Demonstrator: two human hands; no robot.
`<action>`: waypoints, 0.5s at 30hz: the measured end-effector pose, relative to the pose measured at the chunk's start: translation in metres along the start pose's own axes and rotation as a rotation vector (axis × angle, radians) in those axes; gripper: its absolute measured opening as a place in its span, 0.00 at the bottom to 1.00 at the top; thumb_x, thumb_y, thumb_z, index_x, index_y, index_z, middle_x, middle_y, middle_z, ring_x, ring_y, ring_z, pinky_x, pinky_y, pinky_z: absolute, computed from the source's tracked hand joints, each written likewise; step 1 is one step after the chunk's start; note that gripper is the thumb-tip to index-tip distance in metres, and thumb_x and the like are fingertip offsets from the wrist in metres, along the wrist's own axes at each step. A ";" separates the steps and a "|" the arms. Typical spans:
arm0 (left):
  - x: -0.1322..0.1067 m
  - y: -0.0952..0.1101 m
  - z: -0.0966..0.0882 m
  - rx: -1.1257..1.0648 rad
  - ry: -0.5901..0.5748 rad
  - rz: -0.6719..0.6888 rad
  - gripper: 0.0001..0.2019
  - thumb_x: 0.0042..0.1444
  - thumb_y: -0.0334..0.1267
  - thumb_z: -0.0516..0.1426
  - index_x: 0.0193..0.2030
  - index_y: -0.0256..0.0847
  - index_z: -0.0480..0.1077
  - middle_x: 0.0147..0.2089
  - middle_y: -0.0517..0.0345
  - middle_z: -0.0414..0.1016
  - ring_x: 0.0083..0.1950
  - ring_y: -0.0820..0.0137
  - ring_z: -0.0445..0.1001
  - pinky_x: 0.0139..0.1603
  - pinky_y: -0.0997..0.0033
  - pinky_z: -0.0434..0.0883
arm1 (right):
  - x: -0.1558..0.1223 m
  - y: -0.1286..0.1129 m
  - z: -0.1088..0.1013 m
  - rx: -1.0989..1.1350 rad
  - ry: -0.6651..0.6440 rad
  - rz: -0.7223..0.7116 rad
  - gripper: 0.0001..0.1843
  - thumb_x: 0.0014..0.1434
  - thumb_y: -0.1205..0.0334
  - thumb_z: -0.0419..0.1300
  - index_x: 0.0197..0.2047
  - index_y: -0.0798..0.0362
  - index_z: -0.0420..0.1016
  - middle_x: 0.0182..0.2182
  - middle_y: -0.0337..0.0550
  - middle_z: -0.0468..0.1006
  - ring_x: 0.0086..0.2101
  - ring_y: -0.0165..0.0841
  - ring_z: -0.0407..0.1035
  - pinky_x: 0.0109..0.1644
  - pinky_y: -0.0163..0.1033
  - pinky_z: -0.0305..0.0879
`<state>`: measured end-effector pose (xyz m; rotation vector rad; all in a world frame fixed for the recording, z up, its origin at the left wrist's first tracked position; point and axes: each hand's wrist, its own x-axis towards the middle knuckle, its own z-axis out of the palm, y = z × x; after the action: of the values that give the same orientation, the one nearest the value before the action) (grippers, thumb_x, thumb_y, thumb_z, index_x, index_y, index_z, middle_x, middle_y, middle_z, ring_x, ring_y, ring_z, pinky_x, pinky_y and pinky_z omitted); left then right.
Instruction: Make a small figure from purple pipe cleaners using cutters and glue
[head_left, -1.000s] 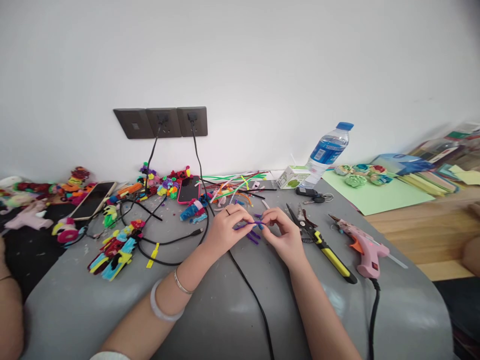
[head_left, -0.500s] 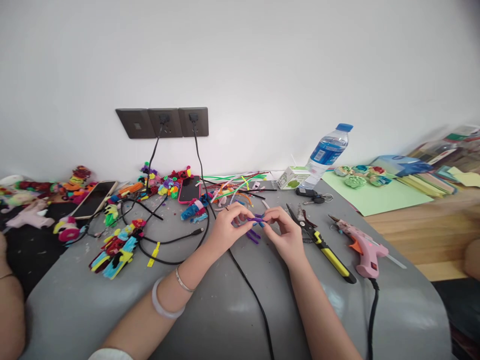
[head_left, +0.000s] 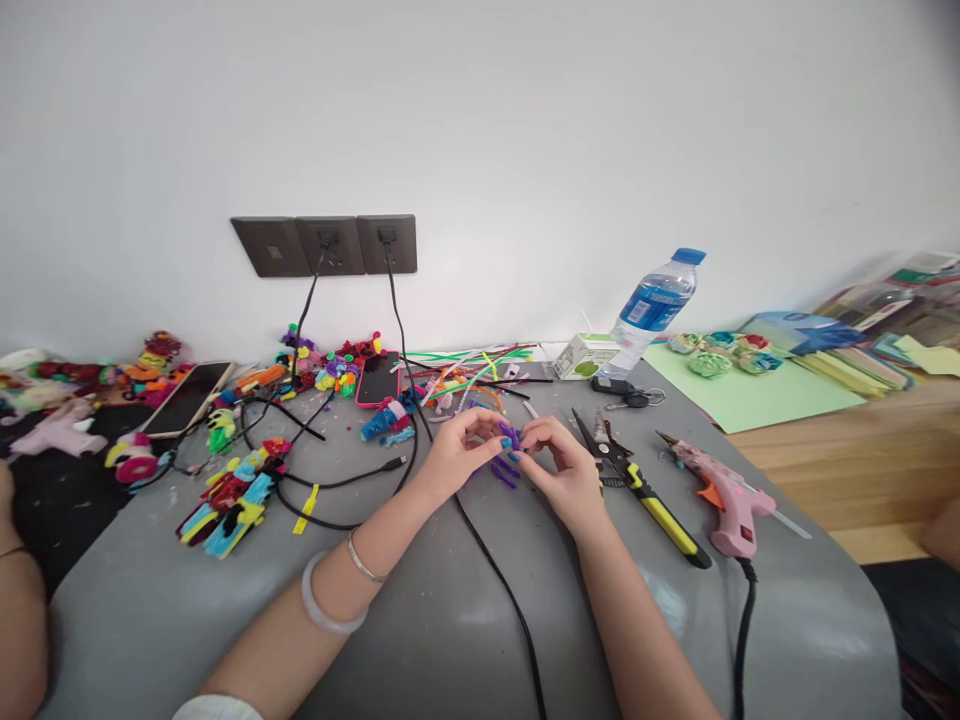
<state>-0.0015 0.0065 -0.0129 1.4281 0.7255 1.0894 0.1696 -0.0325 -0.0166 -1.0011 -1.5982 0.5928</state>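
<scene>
Indoor craft workspace, gray table (head_left: 435, 620), pink glue gun (head_left: 733, 505), loose pipe cleaners (head_left: 450, 385), fuzzy multicolored figures (head_left: 255, 492), green paper (head_left: 765, 395)

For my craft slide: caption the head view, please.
Left hand pinching a purple piece, right hand alongside; pink glue gun nearby.

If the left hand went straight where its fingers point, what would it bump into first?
Probably the right hand, whose fingers face it just past the purple fuzzy piece the left hand is pinching. From one view, I can't be sure they're exactly level.
</scene>
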 end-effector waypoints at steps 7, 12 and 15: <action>0.001 0.002 -0.001 0.006 -0.057 -0.020 0.12 0.56 0.43 0.62 0.42 0.38 0.73 0.41 0.51 0.78 0.41 0.68 0.76 0.39 0.71 0.73 | 0.001 0.000 0.000 0.008 -0.028 0.012 0.05 0.60 0.58 0.64 0.35 0.49 0.74 0.35 0.44 0.74 0.34 0.36 0.66 0.37 0.42 0.63; 0.001 -0.001 -0.003 0.046 -0.032 -0.025 0.12 0.56 0.42 0.61 0.44 0.38 0.74 0.44 0.50 0.79 0.44 0.66 0.77 0.40 0.69 0.74 | 0.001 0.001 0.000 0.002 -0.056 0.011 0.04 0.61 0.58 0.62 0.37 0.49 0.76 0.36 0.46 0.75 0.35 0.37 0.67 0.37 0.42 0.64; 0.001 -0.001 -0.003 0.044 -0.026 -0.038 0.14 0.56 0.43 0.62 0.46 0.38 0.74 0.45 0.49 0.79 0.45 0.65 0.77 0.40 0.69 0.74 | 0.000 0.002 0.000 0.028 -0.041 0.030 0.05 0.62 0.57 0.61 0.38 0.49 0.74 0.36 0.45 0.74 0.34 0.36 0.66 0.38 0.42 0.64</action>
<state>-0.0033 0.0092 -0.0143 1.4577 0.7590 1.0298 0.1702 -0.0316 -0.0182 -0.9988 -1.6086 0.6580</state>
